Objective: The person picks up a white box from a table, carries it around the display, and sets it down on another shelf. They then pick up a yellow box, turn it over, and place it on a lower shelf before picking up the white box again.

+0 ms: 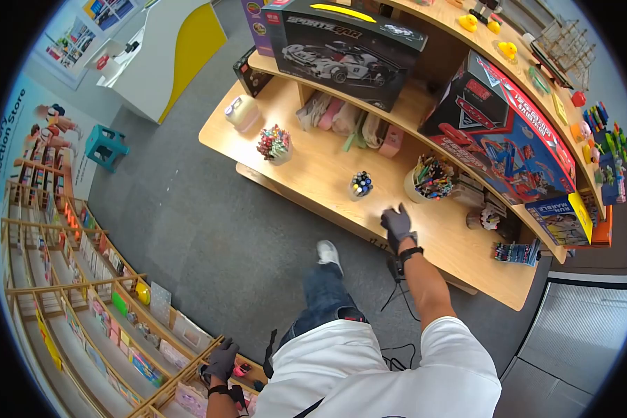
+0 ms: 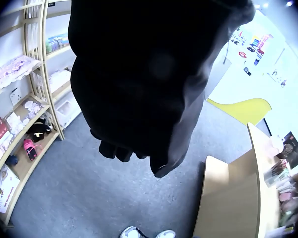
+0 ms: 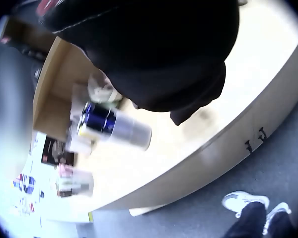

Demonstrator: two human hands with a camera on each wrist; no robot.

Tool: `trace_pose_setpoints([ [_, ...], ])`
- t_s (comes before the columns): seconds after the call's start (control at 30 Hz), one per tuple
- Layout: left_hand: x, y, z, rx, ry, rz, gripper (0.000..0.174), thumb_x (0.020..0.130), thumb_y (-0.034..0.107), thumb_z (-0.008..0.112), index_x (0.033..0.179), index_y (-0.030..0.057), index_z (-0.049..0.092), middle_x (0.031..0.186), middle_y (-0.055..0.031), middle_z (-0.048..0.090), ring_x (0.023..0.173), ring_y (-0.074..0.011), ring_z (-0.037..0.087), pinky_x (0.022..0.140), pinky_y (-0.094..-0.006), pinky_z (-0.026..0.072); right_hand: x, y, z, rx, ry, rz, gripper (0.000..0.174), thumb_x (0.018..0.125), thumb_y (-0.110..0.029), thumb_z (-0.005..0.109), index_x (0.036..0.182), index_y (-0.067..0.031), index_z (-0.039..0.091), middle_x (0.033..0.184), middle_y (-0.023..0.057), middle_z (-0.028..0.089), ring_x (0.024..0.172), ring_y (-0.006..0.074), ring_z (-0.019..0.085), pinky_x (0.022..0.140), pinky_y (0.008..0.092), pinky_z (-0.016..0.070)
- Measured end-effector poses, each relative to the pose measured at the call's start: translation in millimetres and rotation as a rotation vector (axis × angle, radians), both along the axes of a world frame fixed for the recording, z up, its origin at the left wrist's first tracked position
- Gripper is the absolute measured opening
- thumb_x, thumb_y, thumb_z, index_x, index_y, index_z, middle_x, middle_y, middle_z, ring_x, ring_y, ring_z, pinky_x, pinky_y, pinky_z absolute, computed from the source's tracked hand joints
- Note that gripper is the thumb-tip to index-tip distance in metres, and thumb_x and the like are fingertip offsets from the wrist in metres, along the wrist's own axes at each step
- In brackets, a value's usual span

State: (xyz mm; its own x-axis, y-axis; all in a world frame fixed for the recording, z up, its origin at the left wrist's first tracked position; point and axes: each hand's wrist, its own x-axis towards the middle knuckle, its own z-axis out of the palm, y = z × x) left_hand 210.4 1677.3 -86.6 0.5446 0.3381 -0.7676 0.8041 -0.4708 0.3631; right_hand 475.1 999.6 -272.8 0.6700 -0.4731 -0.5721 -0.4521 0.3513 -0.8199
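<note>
My right hand (image 1: pixel 398 226), in a dark glove, is held low over the light wooden desk (image 1: pixel 460 244), close to its front edge. No object shows in its fingers. Just beyond it stands a clear cup of markers (image 1: pixel 360 185), with blue and dark caps; the right wrist view has this cup (image 3: pixel 131 131) beside the gloved hand (image 3: pixel 164 64). A wider container of pens (image 1: pixel 430 180) stands farther back. Down at my other side hangs the gloved left hand (image 1: pixel 221 361), near a low display shelf, its fingers pointing downward in the left wrist view and nothing seen in them.
Boxed toy sets, a sports car box (image 1: pixel 345 56) and a red box (image 1: pixel 498 132), sit on the upper shelf. A cup of colourful pens (image 1: pixel 276 145) and a pale bottle (image 1: pixel 242 113) stand leftward. Cables (image 1: pixel 399 296) hang under the desk; a teal stool (image 1: pixel 106 148) stands behind.
</note>
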Motion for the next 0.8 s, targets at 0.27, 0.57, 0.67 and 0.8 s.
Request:
trace_pose_setpoints([
  [0.27,47,1,6,-0.03,0.036,-0.1,0.062,0.092,0.028,0.072,0.145,-0.0034,0.065,0.138,-0.0164,0.073,0.125,-0.0231,0.068,0.106,-0.0326,0.0514,73,133,40,-0.707,0.229,-0.038,0.101,0.074,-0.02,0.09,0.158,0.0046,0.04,0.124,0.0209,0.072,0.112,0.0319,0.072,0.099,0.0389,0.0575],
  [0.57,121,47,21,-0.016,0.128,0.099,0.061,0.092,0.027,0.072,0.145,-0.0032,0.065,0.132,-0.0156,0.076,0.115,-0.0201,0.07,0.1,-0.0304,0.0536,143,132,4,-0.374,0.01,-0.33,0.065,0.077,-0.01,0.086,0.135,-0.0038,0.059,0.124,0.0127,0.074,0.108,0.0254,0.073,0.094,0.0354,0.0575],
  [0.67,149,72,25,-0.064,0.116,0.101,0.061,0.093,0.027,0.072,0.144,-0.0047,0.066,0.127,-0.0147,0.077,0.11,-0.0172,0.071,0.096,-0.0291,0.0548,168,138,48,-0.398,0.056,-0.438,0.042,0.08,-0.002,0.079,0.118,-0.0066,0.061,0.099,0.0062,0.071,0.083,0.0189,0.069,0.073,0.0329,0.0567],
  [0.8,186,132,-1,-0.002,0.125,0.015,0.06,0.094,0.026,0.072,0.144,-0.0068,0.064,0.124,-0.0142,0.078,0.108,-0.0174,0.071,0.095,-0.0294,0.055,194,118,-10,-0.398,-0.088,-0.587,0.034,0.084,-0.002,0.075,0.115,-0.0079,0.063,0.093,0.0054,0.07,0.079,0.0185,0.067,0.069,0.0327,0.0543],
])
